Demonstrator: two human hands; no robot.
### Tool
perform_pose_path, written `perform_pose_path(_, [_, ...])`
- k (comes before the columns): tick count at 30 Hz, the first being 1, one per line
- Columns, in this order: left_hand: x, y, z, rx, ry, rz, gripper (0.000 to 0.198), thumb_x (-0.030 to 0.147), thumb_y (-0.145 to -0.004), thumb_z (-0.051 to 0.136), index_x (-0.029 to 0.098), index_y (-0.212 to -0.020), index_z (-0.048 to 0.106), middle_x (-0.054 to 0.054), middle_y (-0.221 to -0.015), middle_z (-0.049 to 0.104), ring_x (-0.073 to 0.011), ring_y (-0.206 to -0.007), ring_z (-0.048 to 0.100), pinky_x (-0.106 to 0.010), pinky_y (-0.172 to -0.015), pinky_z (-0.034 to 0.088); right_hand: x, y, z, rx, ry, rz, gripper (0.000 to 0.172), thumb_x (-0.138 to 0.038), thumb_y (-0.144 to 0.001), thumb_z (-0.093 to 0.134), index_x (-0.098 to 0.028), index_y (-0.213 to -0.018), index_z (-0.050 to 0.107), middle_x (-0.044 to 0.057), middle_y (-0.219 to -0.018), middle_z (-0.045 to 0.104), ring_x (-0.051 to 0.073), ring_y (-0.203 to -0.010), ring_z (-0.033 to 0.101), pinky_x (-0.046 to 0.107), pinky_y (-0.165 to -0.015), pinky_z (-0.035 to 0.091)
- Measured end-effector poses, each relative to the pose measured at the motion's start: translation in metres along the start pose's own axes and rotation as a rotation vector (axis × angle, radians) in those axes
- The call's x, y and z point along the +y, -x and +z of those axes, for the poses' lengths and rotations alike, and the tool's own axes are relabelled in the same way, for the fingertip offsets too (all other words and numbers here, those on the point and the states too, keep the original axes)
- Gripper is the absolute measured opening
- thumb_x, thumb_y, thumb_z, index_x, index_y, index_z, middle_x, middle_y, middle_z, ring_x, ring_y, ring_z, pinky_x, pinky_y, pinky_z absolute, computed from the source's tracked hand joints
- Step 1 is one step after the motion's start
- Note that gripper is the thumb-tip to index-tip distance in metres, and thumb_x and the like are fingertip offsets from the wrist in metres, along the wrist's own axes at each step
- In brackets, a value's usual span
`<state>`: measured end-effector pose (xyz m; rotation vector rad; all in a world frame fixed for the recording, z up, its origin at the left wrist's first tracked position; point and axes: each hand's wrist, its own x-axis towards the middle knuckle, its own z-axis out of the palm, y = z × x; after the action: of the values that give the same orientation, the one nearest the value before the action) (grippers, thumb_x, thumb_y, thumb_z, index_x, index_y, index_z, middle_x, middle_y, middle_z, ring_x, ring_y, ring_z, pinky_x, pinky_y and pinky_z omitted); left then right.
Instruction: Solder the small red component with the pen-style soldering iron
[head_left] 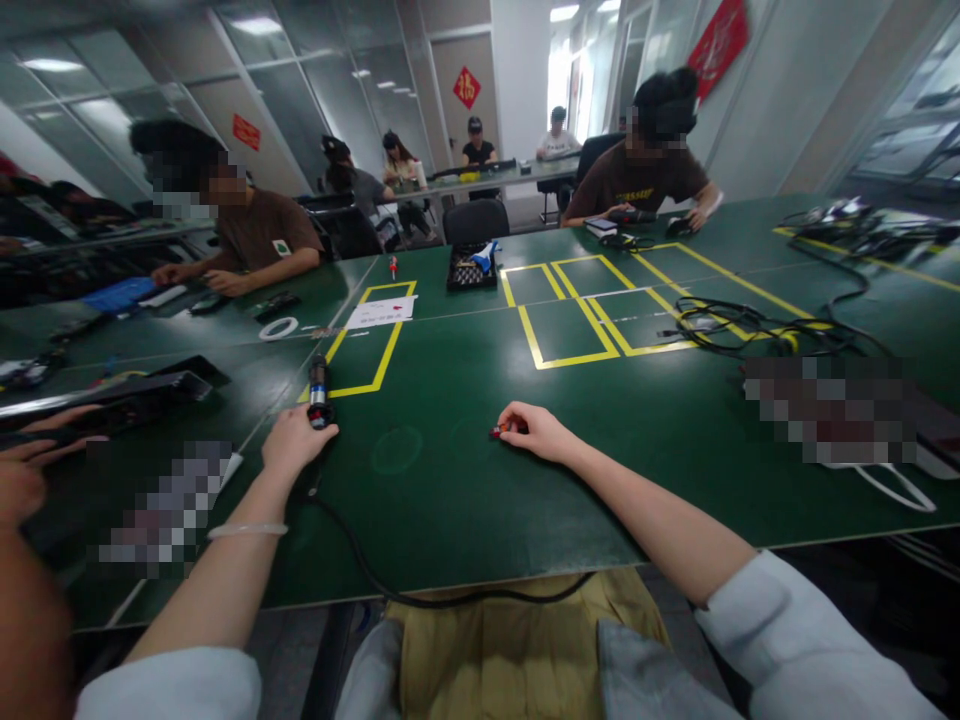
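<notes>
My left hand is closed around the lower end of a black cylindrical tool with a silver-blue band, near the left seam of the green table. A black cable runs from beside that hand over the table's front edge and across my lap. To the right, my right hand rests on the tabletop with its fingers pinched on a small red-and-black piece. Most of that piece is hidden by the fingers, so its kind cannot be made out.
Yellow tape rectangles mark the green table. A white paper, a black tray and a small red item lie farther back. Coiled black cables are at right. A co-worker's hand is at far left.
</notes>
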<state>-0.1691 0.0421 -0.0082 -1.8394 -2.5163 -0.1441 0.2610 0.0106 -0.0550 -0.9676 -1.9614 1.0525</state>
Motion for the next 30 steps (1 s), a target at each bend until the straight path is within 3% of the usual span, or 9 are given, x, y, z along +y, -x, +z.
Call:
perform_pose_path(5, [0.047,0.028,0.007,0.063,-0.026,0.069,0.064,0.055,-0.075,0.05,0.017,-0.127,0.05,-0.018,-0.122,0.053,-0.0346,-0.109,0.055,-0.044,-0.082,0.049,0.001,0.0,0.0,0.015,-0.005,-0.054,0.013,-0.02,-0.081,0.061,-0.016,-0.093,0.057,-0.001,-0.075,0.056,0.011,-0.065,0.051,0.023,-0.063,0.042])
perform_pose_path(13, [0.137,0.08,0.009,0.106,-0.011,0.31,0.057,0.052,-0.078,0.05,0.019,-0.125,0.048,-0.013,-0.117,0.053,-0.0296,-0.106,0.054,-0.037,-0.074,0.051,-0.002,0.001,-0.002,0.034,0.044,-0.119,0.006,-0.018,-0.081,0.058,-0.017,-0.088,0.057,0.0,-0.081,0.056,0.011,-0.067,0.049,0.023,-0.064,0.04])
perform_pose_path(18, [0.183,0.108,0.012,0.109,0.017,0.457,0.057,0.046,-0.079,0.056,0.019,-0.127,0.045,-0.013,-0.116,0.052,-0.0266,-0.104,0.053,-0.034,-0.077,0.048,-0.001,0.001,-0.002,0.07,0.085,-0.114,0.006,-0.017,-0.081,0.057,-0.018,-0.087,0.055,-0.001,-0.081,0.053,0.011,-0.066,0.048,0.023,-0.065,0.04])
perform_pose_path(24, [0.215,0.131,0.017,0.117,0.084,0.611,0.058,0.044,-0.078,0.059,0.021,-0.129,0.042,-0.011,-0.115,0.052,-0.0247,-0.102,0.052,-0.033,-0.079,0.046,0.001,-0.001,-0.003,0.124,0.146,-0.121,0.008,-0.014,-0.079,0.056,-0.018,-0.084,0.054,-0.001,-0.079,0.05,0.011,-0.066,0.048,0.023,-0.064,0.039])
perform_pose_path(30, [0.223,0.141,0.019,0.096,0.137,0.679,0.061,0.041,-0.078,0.06,0.021,-0.131,0.039,-0.011,-0.116,0.051,-0.025,-0.103,0.052,-0.034,-0.079,0.046,0.001,0.0,-0.004,0.088,0.207,-0.116,0.01,-0.011,-0.076,0.058,-0.018,-0.081,0.054,-0.001,-0.078,0.05,0.012,-0.067,0.049,0.023,-0.066,0.04])
